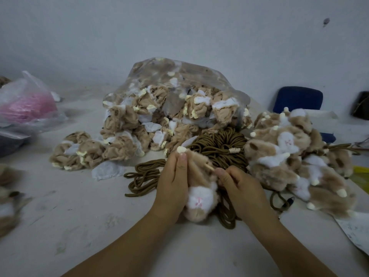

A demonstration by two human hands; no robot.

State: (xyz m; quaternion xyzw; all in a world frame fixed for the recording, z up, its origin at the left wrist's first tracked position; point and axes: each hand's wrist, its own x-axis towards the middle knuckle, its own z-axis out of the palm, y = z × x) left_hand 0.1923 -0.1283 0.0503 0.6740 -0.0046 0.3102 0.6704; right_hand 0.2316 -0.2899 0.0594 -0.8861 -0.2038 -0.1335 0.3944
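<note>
A small tan and white plush animal skin (199, 198) lies between my hands on the white table (83, 226), its white muzzle toward me. My left hand (172, 182) grips its left side, thumb up near a cream tip. My right hand (237, 186) pinches a thin wooden stick (209, 167) that pokes into the plush from the right. Brown cord (219, 144) is coiled just behind the plush.
A clear bag (175, 100) full of inside-out tan plush skins stands behind the cord, with several spilled at its left. A pile of fluffy right-side-out plush animals (295, 154) lies at the right. A pink-filled plastic bag (28, 104) sits far left; a blue chair (298, 98) stands beyond the table.
</note>
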